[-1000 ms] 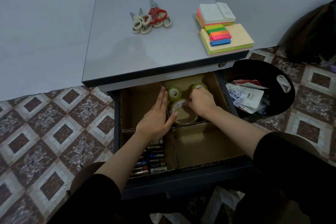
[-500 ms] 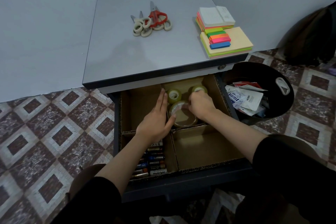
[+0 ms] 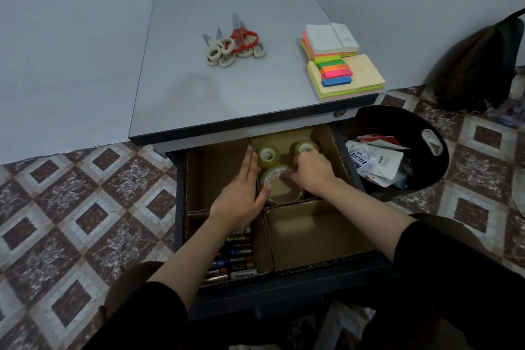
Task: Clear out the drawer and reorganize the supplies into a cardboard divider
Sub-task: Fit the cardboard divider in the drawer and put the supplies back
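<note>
Cardboard divider (image 3: 318, 236) lines the open drawer (image 3: 284, 293); in its rear-right compartment, the straight-fingered left hand (image 3: 238, 196) rests against a large tape roll (image 3: 281, 193) whose rim the right hand (image 3: 312, 170) grips.

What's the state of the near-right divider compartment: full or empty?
Empty: the near-right compartment shows only bare cardboard floor and walls, and nothing lies in it.

Where my right hand (image 3: 312, 172) grips the big tape roll (image 3: 279, 193), it's tight: two small rolls (image 3: 262, 160) crowd just beyond, my left hand (image 3: 241, 193) blocks the left. The compartment (image 3: 312, 233) just nearer me gives clear room; the cabinet top (image 3: 227, 88) overhangs beyond.
</note>
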`<action>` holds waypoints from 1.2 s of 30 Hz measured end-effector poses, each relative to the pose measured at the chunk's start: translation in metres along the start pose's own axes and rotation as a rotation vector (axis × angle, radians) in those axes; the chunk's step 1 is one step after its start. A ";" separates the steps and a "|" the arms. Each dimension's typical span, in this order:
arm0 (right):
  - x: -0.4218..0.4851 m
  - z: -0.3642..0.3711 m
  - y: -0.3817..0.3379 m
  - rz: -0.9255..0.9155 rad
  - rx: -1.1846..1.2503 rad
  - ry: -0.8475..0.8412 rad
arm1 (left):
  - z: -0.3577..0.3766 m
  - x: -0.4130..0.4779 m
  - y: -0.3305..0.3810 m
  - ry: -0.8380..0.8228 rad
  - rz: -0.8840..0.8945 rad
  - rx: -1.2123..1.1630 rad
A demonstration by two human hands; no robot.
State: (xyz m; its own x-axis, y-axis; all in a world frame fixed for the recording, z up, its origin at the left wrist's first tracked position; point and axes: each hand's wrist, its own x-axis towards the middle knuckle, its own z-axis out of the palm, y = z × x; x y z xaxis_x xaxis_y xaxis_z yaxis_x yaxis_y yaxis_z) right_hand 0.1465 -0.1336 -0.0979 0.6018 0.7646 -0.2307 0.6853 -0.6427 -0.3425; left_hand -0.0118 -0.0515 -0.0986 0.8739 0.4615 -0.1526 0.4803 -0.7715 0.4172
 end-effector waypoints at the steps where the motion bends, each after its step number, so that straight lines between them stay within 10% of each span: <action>1: -0.003 -0.004 -0.001 -0.011 -0.005 0.010 | -0.001 0.000 0.000 0.000 -0.001 0.002; 13: -0.037 -0.050 -0.011 -0.126 0.077 0.124 | -0.022 -0.003 0.012 -0.029 -0.028 0.066; 28: 0.014 -0.164 -0.073 -0.308 0.171 0.287 | -0.142 0.022 -0.005 0.602 0.065 -0.197; 36: 0.087 -0.160 -0.096 -0.244 0.097 0.209 | -0.175 0.095 -0.030 0.470 -0.121 -0.128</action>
State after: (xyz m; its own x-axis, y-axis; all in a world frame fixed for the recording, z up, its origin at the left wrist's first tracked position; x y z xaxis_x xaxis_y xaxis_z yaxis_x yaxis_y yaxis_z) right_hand 0.1983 -0.0131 0.0609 0.5028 0.8625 0.0565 0.7833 -0.4271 -0.4517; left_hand 0.0434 0.0921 0.0311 0.6701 0.7143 0.2017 0.5371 -0.6542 0.5325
